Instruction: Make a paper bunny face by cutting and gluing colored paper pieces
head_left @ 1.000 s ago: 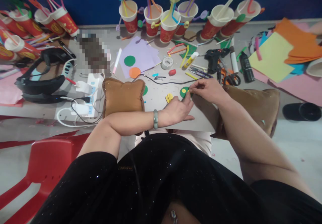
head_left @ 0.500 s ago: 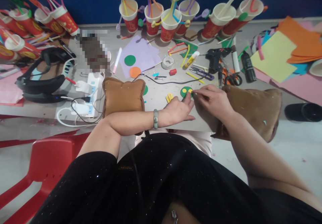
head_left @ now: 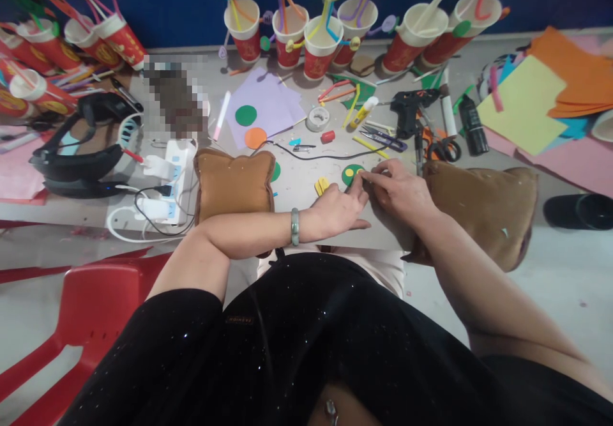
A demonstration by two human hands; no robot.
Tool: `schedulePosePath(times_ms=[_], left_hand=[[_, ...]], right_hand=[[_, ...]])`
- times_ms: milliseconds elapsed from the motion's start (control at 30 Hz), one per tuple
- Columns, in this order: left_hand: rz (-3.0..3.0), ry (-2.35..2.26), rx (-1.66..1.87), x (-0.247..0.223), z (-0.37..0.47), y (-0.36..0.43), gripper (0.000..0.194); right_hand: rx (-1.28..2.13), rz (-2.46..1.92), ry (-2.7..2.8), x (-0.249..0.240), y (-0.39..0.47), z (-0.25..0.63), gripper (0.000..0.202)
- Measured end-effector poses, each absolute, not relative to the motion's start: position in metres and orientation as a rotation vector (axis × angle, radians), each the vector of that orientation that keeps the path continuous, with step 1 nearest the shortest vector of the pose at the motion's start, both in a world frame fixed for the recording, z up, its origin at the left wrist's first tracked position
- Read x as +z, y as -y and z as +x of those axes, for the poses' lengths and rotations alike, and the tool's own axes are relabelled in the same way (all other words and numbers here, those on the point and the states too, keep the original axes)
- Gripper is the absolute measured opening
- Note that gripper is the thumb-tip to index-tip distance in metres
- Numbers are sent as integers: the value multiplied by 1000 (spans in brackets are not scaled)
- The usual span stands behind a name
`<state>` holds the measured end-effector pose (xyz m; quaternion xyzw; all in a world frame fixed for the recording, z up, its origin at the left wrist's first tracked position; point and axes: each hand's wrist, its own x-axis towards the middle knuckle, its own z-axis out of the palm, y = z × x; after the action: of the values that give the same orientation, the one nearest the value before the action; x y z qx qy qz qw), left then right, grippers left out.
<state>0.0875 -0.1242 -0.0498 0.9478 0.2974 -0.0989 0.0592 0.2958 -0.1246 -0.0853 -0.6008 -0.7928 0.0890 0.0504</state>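
Note:
A green paper oval (head_left: pixel 351 182) lies on the table with a yellow paper circle (head_left: pixel 349 172) on its left half. A second yellow circle, mostly covered, sits at its right side, where the pinched fingertips of my right hand (head_left: pixel 405 191) meet it. My left hand (head_left: pixel 339 213) reaches in from below, its stretched fingers touching the oval's lower edge and its thumb apart. Just left of those fingers are yellow strips (head_left: pixel 321 186). Part of another green circle (head_left: pixel 276 171) shows beside the tan cushion (head_left: pixel 234 183) near my left forearm.
Behind my hands lie a black cable (head_left: pixel 330 158), snips (head_left: pixel 383 138), a tape roll (head_left: pixel 318 119), a glue stick (head_left: pixel 364 112) and a glue gun (head_left: pixel 407 113). Red paper cups (head_left: pixel 320 62) with paper figures line the back. A brown cushion (head_left: pixel 479 212) is under my right forearm; a power strip (head_left: pixel 179 177) stands left.
The whole view has shifted very slightly. My right fingertips have come a little closer to the yellow circle on the oval's right side; my left hand stays in place.

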Motion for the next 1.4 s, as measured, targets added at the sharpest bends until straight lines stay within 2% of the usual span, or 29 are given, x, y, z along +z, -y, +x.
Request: schedulePosePath(times_ms=[733, 1233, 1400], left_hand=[[2850, -885, -321, -46, 86, 125, 86], [2883, -883, -329, -48, 86, 126, 82], [2869, -951, -364, -41, 86, 127, 86]], right_hand=[[150, -1843, 2449, -85, 131, 290, 50], [67, -1777, 2390, -94, 133, 292, 45], [-1, -1751, 2474, -94, 134, 291, 47]])
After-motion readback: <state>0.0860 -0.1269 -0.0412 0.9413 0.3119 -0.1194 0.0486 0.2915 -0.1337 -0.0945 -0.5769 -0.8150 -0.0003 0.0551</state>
